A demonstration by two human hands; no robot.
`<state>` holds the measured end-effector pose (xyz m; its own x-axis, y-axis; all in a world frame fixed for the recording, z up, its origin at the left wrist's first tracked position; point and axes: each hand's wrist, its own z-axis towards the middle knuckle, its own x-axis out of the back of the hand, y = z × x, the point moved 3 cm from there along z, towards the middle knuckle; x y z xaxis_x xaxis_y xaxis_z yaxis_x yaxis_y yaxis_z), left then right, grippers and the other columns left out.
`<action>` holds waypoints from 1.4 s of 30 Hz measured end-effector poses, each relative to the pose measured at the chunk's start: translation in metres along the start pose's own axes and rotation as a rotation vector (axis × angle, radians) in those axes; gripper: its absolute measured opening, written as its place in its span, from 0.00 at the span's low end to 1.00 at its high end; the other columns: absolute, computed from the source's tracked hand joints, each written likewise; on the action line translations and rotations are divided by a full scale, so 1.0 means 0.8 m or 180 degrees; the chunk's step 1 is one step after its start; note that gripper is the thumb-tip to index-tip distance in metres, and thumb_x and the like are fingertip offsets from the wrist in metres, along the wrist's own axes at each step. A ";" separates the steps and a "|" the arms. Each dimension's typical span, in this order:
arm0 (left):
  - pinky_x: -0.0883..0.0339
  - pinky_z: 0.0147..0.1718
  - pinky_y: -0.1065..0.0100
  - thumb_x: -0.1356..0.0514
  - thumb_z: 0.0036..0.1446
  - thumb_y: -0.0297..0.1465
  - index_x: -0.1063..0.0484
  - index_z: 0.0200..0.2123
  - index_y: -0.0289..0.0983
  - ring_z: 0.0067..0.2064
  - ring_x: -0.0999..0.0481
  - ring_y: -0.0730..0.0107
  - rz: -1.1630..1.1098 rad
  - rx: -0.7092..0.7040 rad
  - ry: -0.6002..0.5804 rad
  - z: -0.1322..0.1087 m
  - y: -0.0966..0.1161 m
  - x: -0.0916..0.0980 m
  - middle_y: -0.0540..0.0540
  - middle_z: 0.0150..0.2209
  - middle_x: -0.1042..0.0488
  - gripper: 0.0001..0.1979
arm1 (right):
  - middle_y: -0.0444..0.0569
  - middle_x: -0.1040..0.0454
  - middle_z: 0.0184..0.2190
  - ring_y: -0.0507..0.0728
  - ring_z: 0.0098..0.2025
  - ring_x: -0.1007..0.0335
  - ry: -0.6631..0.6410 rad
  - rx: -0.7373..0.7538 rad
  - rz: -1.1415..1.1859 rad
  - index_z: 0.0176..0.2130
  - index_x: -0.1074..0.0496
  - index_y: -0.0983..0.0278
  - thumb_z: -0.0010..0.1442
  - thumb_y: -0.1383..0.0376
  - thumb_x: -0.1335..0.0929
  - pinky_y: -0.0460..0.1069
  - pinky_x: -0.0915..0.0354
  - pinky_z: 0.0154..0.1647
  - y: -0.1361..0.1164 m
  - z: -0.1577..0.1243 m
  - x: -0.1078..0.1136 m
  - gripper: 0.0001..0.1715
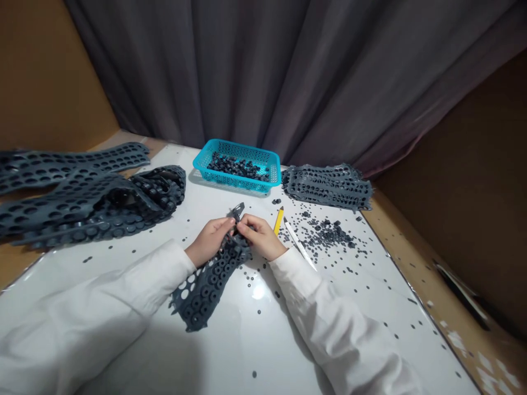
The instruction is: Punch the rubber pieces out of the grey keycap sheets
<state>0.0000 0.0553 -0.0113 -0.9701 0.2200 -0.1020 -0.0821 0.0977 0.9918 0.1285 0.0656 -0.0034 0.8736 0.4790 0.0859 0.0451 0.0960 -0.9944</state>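
Both hands meet at the upper end of a dark grey rubber sheet (208, 288), a strip with rows of round holes and ring-shaped pieces. My left hand (212, 237) pinches its left edge with thumb and fingers. On the other edge, my right hand (260, 235) is closed, its fingertips close to the left thumb. The sheet's lower part slants down to the left, under my left forearm, toward the table's front. What lies exactly between the fingertips is hidden.
A blue basket (236, 182) holds small dark pieces. Perforated sheets lie left (78, 206) and in a stack (329, 186) at right. A yellow pen-like tool (279, 220) and a white one (300, 243) lie near loose dark bits (331, 235). Grey curtain (247, 71) behind.
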 end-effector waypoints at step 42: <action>0.33 0.23 0.73 0.38 0.48 0.32 0.25 0.25 0.32 0.20 0.27 0.71 -0.1697 0.0446 -0.0394 -0.013 0.044 -0.015 0.47 0.21 0.24 0.08 | 0.33 0.56 0.11 0.43 0.12 0.65 0.0141 -0.1216 0.3323 0.19 0.42 0.64 0.53 0.57 0.34 0.40 0.62 0.11 -0.010 0.001 -0.027 0.19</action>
<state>0.0066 0.0460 0.0252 -0.7680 0.2163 -0.6029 -0.5144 0.3526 0.7817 0.1093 0.0550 0.0028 0.5859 0.1356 -0.7990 -0.5827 -0.6146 -0.5317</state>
